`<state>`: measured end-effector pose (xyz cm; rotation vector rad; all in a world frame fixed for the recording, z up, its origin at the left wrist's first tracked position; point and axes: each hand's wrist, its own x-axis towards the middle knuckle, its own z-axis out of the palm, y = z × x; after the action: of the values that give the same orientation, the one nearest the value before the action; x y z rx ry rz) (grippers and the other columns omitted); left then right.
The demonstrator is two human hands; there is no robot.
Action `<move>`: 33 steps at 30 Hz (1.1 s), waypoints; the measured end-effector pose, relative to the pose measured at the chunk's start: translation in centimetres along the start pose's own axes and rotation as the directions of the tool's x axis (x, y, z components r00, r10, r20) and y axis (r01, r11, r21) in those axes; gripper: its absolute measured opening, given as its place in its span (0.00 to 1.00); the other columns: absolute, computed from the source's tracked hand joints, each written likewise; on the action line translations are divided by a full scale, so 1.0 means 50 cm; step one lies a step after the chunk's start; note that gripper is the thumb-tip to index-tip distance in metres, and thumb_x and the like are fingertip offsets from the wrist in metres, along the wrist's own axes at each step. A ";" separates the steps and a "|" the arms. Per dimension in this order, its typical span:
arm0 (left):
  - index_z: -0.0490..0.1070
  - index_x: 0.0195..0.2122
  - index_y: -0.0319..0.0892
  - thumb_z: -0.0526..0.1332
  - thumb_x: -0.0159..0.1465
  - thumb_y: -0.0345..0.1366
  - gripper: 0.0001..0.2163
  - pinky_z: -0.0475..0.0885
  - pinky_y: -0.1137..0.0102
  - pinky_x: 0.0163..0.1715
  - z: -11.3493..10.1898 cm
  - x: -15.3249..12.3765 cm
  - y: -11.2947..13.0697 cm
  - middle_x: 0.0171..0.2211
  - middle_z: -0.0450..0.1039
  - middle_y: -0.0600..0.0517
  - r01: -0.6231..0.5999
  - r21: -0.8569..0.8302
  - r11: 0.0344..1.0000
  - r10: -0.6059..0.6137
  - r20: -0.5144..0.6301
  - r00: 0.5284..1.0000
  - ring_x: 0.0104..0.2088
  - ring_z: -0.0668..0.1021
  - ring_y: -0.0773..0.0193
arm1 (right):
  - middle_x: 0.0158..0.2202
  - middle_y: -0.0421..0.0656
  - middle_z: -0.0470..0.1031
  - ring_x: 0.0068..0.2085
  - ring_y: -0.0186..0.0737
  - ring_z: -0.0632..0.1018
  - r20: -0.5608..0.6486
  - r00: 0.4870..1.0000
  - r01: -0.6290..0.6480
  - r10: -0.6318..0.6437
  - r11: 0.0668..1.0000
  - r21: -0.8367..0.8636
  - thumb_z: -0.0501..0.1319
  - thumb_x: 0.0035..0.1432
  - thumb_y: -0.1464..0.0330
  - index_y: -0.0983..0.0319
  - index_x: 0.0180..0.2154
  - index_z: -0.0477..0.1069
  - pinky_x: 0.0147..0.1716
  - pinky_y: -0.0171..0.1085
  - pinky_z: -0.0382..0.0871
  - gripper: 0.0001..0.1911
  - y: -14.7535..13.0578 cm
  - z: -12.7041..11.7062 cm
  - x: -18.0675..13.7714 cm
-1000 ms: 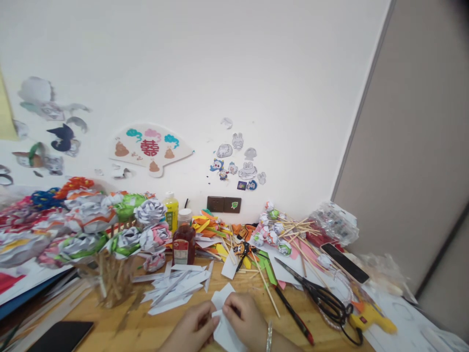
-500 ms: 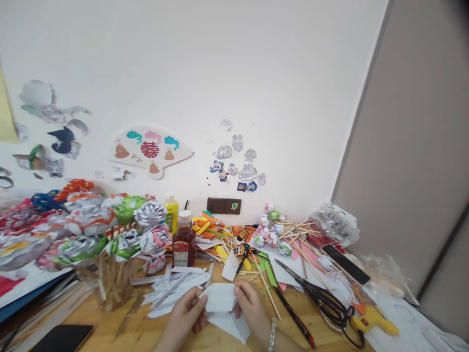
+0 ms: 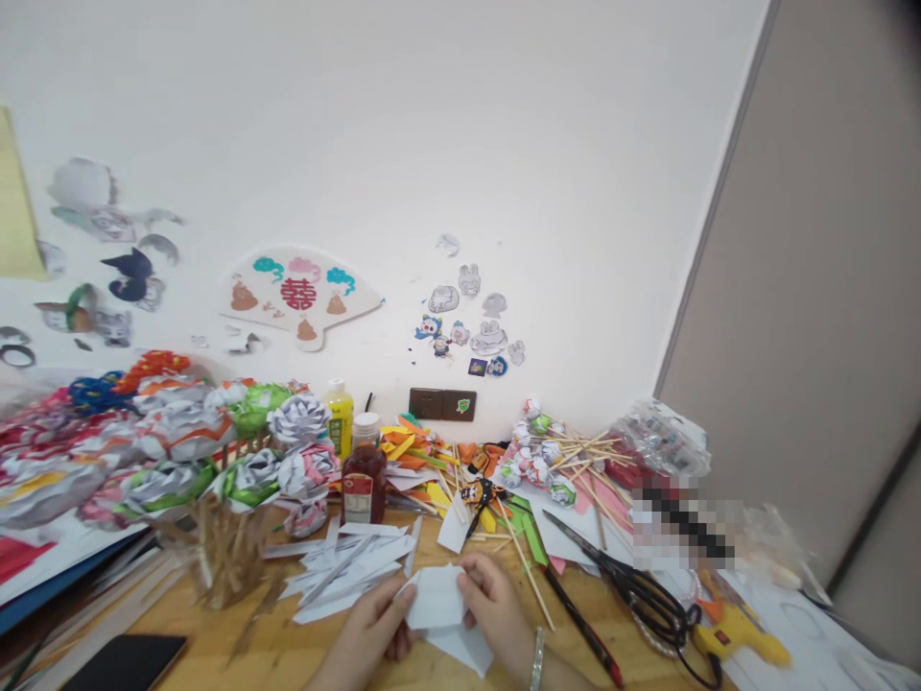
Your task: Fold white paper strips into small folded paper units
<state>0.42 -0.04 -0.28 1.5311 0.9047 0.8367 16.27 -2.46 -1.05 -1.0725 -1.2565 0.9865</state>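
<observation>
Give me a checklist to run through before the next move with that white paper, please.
1. Grip: ok. The left hand and right hand pinch the white paper at opposite edges.
2. Paper free of the heap of white strips: cannot tell; their edges meet in this view.
3. Scissors clear of the hands: ok; they lie apart, to the right.
4. Red bottle upright and capped: ok, behind the strips.
5. Creases on the paper: cannot tell, too blurred.

Matt white paper sheet (image 3: 436, 597); smooth wood table (image 3: 237, 662); glossy black scissors (image 3: 640, 593).
</observation>
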 end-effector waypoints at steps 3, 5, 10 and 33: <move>0.62 0.19 0.39 0.48 0.53 0.50 0.18 0.58 0.78 0.13 -0.001 0.001 -0.001 0.11 0.63 0.57 -0.008 -0.013 1.000 0.008 -0.007 1.000 0.12 0.64 0.72 | 0.17 0.34 0.60 0.16 0.26 0.61 -0.001 1.000 -0.004 0.004 1.000 0.004 0.55 0.46 0.57 0.63 0.28 0.62 0.12 0.26 0.54 0.15 0.000 0.001 0.000; 0.61 0.19 0.39 0.48 0.53 0.50 0.18 0.58 0.78 0.13 -0.001 0.002 -0.002 0.11 0.63 0.58 -0.012 -0.015 1.000 0.012 -0.014 1.000 0.12 0.64 0.72 | 0.17 0.34 0.60 0.16 0.27 0.61 -0.004 1.000 -0.003 0.003 1.000 0.006 0.55 0.46 0.57 0.63 0.28 0.62 0.12 0.26 0.54 0.15 0.003 0.001 0.001; 0.64 0.24 0.39 0.53 0.50 0.48 0.15 0.59 0.78 0.14 -0.004 0.001 0.006 0.16 0.64 0.57 -0.051 0.045 0.998 0.052 -0.032 0.998 0.17 0.67 0.69 | 0.17 0.34 0.60 0.16 0.27 0.61 0.023 1.000 0.011 -0.011 1.000 -0.015 0.55 0.47 0.59 0.63 0.28 0.62 0.12 0.25 0.54 0.13 0.013 0.000 0.003; 0.66 0.32 0.40 0.56 0.50 0.43 0.13 0.63 0.77 0.17 -0.012 0.002 0.000 0.15 0.60 0.58 -0.116 0.115 0.987 0.120 -0.027 0.992 0.17 0.66 0.69 | 0.17 0.34 0.57 0.16 0.27 0.61 0.041 0.995 0.098 -0.092 0.975 -0.199 0.52 0.50 0.66 0.64 0.27 0.63 0.13 0.25 0.54 0.07 0.014 -0.004 -0.005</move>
<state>-0.04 0.33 -0.19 1.6866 0.9065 0.9116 16.45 -2.54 -1.77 -1.1433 -1.4432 0.8190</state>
